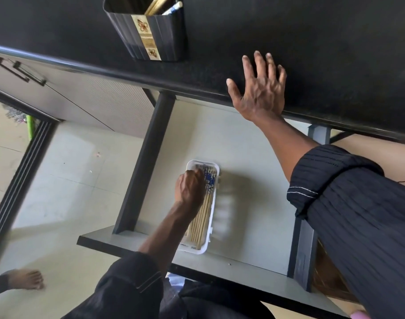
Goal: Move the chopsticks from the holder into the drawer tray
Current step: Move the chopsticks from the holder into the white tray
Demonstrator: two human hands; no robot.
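Note:
A black ribbed holder [148, 33] stands on the dark countertop at the top, with a few chopsticks [159, 5] still sticking out of it. Below, in the open drawer, lies a white tray [200, 248] filled with several wooden chopsticks [202, 217] with blue-patterned tops. My left hand [190, 187] is down in the tray, fingers curled over the patterned ends of the chopsticks. My right hand [261, 88] rests flat on the countertop edge, fingers spread, holding nothing.
The grey drawer [243, 146] is pulled out under the black countertop [312, 42], with dark side rails left and right. A closed cabinet door with a black handle [19, 70] is at the left. A bare foot [25, 279] stands on the tiled floor at lower left.

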